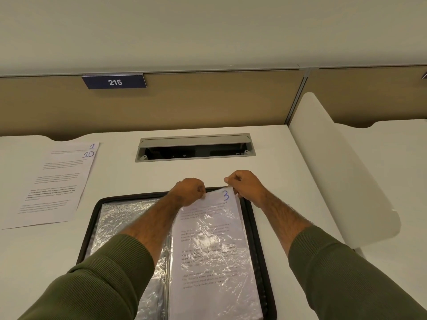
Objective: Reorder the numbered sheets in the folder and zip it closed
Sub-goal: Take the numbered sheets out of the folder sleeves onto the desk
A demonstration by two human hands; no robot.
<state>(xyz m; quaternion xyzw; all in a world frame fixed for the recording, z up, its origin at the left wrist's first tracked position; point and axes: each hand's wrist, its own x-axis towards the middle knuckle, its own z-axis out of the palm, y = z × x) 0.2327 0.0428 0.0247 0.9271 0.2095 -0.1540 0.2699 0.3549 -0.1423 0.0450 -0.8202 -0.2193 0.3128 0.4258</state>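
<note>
The folder (250, 218) runs off the bottom edge, and my forearms cover its middle. The print on the sheet marked 3 (215, 241) blurs under crinkled plastic. My curled fingers (200, 188) hide their own tips. Sheet 10 (53, 185) covers sheet 1 (92, 146) except a top strip, and its print is too small to read.

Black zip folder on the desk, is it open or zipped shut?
Open. The black zip folder lies spread flat, its crinkled clear plastic sleeves and the white sheet marked 3 exposed.
</note>
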